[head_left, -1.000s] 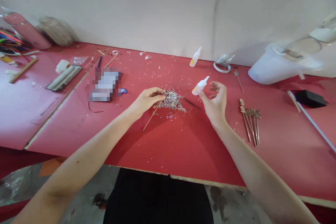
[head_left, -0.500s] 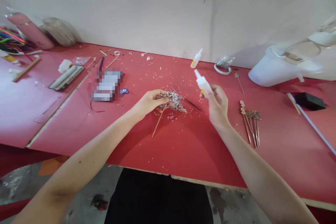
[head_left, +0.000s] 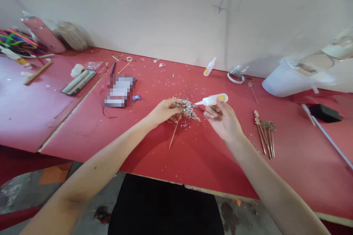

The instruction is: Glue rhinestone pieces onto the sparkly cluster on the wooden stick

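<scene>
My left hand (head_left: 168, 110) pinches the ornamented top of a thin hairpin-like stick (head_left: 174, 132), whose shaft slants down toward the table's front edge. Beneath and beside these fingers lies a pile of small shiny beads (head_left: 191, 111). My right hand (head_left: 224, 119) grips a white glue bottle (head_left: 213, 99) with a yellow label. The bottle lies nearly level, its narrow nozzle pointing left, close to the pile and the stick's top. Whether the nozzle touches anything is too small to tell. A dark thin tool, partly hidden, rests by the right fingers.
On the red table (head_left: 154, 154), a second glue bottle (head_left: 210, 67) stands near the wall. Several finished-looking sticks (head_left: 266, 136) lie at the right, before a white bucket (head_left: 286, 77). A blurred-out device (head_left: 120, 91) and a pink bottle (head_left: 45, 35) are at the left.
My right hand has tipped the glue bottle from nearly upright to almost level, nozzle now leftward beside the beads. My left hand still holds the stick. The whole view has shifted slightly.
</scene>
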### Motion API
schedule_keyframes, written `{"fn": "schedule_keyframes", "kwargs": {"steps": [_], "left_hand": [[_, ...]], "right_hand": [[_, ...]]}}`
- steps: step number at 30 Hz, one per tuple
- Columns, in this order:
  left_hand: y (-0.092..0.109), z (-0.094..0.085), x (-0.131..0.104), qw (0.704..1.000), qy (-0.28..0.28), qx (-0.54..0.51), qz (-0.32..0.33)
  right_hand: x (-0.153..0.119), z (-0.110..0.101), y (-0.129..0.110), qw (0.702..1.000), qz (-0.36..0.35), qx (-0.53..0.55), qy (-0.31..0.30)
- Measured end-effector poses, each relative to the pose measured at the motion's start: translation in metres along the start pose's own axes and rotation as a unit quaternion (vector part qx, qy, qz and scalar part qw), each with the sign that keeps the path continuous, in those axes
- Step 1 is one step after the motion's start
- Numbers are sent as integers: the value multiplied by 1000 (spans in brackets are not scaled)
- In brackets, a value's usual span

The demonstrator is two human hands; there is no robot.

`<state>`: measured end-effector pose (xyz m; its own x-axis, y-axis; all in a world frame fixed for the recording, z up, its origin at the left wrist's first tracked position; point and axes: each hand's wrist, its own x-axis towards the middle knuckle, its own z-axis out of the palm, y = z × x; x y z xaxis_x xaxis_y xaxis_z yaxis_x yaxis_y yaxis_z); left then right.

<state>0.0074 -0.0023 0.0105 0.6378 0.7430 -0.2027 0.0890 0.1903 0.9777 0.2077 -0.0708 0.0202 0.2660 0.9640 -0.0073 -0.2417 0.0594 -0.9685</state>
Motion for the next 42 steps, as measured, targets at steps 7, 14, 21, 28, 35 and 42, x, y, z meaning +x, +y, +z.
{"fn": "schedule_keyframes", "kwargs": {"steps": [7, 14, 21, 28, 35, 42], "left_hand": [[0, 4, -2, 999, -1, 39, -3], [0, 8, -4, 999, -8, 49, 6], [1, 11, -6, 999, -24, 41, 3], [0, 8, -5, 999, -26, 23, -9], [-4, 9, -4, 999, -27, 19, -13], [-6, 8, -3, 999, -33, 27, -5]], "right_hand": [[0, 14, 3, 996, -51, -4, 70], [-2, 9, 19, 997, -42, 15, 65], [-6, 2, 14, 998, 7, 51, -37], [-8, 1, 22, 997, -73, -11, 0], [-15, 0, 23, 970, -164, -165, 64], [-17, 4, 18, 947, -193, -245, 81]]}}
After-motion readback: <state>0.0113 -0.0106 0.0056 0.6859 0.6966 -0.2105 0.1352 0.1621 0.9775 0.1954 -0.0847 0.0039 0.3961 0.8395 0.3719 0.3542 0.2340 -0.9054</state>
